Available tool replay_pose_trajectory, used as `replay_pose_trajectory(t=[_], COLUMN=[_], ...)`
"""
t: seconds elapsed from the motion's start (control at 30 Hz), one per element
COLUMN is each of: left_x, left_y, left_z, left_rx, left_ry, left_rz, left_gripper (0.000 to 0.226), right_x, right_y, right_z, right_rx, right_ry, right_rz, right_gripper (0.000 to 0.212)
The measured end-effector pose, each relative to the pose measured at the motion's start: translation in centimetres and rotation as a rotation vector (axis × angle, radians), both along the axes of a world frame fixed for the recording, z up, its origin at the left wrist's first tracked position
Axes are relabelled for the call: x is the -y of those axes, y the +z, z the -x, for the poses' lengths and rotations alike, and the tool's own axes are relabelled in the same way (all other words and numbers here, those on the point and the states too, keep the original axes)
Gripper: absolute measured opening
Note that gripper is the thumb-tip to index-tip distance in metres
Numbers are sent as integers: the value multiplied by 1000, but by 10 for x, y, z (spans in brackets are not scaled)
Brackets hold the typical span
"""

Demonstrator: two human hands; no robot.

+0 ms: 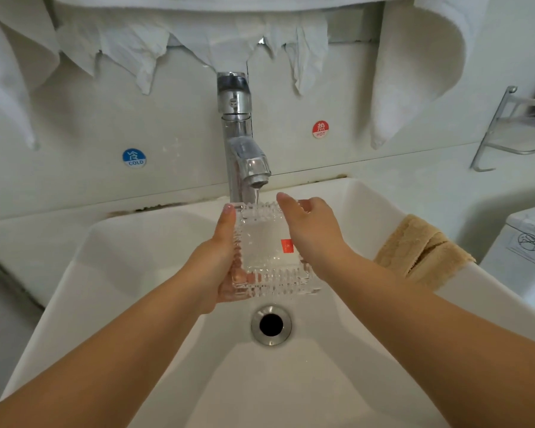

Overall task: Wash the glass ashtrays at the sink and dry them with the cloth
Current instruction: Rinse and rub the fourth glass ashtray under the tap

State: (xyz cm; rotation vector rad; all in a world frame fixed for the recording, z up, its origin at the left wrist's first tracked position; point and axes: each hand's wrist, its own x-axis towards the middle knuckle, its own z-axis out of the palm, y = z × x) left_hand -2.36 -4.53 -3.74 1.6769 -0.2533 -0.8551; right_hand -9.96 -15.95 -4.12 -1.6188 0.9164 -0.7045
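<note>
Left hand (221,257) has the square cut-glass ashtray (269,251) by its left edge, thumb along the rim, fingers curled beneath. It hangs over the basin (155,242), tilted so its hollow faces me; it's about square, so no real long axis. The far edge meets the faucet (244,156) stream. Right hand (314,230) wraps the right rim. Tan cloth (423,251) waits on the sink's right rim, nearer my right hand

Both hands, left hand (221,261) and right hand (311,233), grip a square ridged clear-glass ashtray (267,251) under the chrome tap (240,140) at twelve o'clock; a folded tan cloth (423,251) lies at three o'clock.
</note>
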Motion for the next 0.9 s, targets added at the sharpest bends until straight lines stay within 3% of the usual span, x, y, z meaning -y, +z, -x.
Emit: replay_pose_trajectory(t=[0.1,0.27,0.37,0.5,0.7,0.8,0.9], left_x=[2,2,2,7,6,6,8], left_y=[1,4,2,3,1,0,1], left_z=[1,5,2,4,3,5,6], left_rx=[40,-84,-87,-36,74,94,38], left_ry=[-43,-214,-265,-189,-30,-63,-168], left_rz=[70,288,337,256,66,112,255], left_gripper=[58,26,13,23,66,63,39], right_x=[6,25,32,25,7,8,19], right_y=[7,7,8,9,10,10,10], right_z=[6,11,12,10,7,7,10], right_rx=[-37,-115,-111,-55,-49,-48,-27], right_ry=[-4,-54,-53,-43,20,18,-13], right_rz=[-146,-259,-234,-118,150,130,-74], right_gripper=[43,58,55,43,44,42,48])
